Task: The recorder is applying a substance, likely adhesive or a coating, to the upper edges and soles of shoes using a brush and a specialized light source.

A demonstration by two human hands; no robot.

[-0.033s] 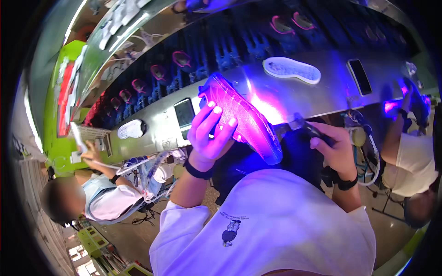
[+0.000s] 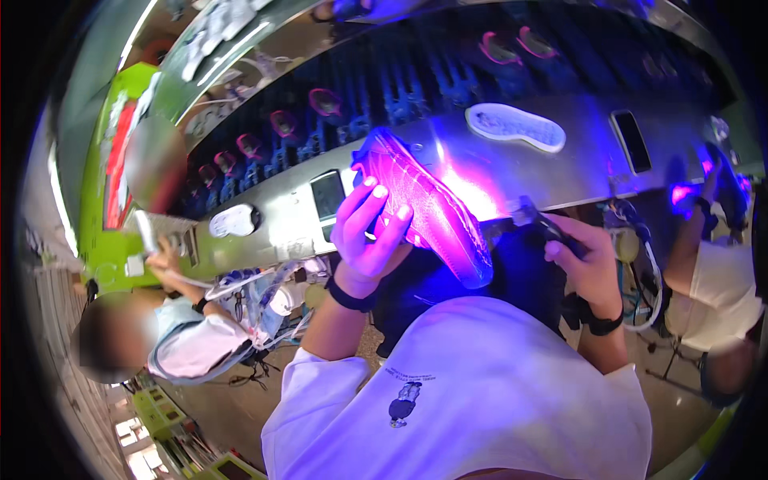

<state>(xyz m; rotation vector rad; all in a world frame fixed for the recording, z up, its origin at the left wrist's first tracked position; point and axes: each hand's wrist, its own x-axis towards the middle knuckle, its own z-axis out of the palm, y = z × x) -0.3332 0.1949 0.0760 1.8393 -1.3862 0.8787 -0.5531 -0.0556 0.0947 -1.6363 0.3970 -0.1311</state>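
Observation:
My left hand (image 2: 370, 240) is closed round the side of a shoe (image 2: 422, 210), tilted with its toe end pointing down toward my lap. Violet-pink light floods the shoe's upper, so its own colour cannot be told. In my right hand (image 2: 588, 260) is a dark hand-held torch (image 2: 554, 229), its head toward the shoe and a short gap from it. My right fingers wrap its handle. Behind the shoe, a bright glare spot (image 2: 472, 192) lies on the metal bench (image 2: 576, 176).
On the bench lie a white shoe sole (image 2: 516, 128), another pale sole (image 2: 234, 220) and two phones, one dark (image 2: 630, 142) and one (image 2: 326, 196) behind my left hand. Beyond runs a dark rack with several pink-rimmed shoes (image 2: 324, 102). Co-workers sit at left (image 2: 200, 344) and right (image 2: 712, 288).
The bench and rack have shifted slightly right and down in the picture. Both hands keep their holds on the shoe and torch, almost in place.

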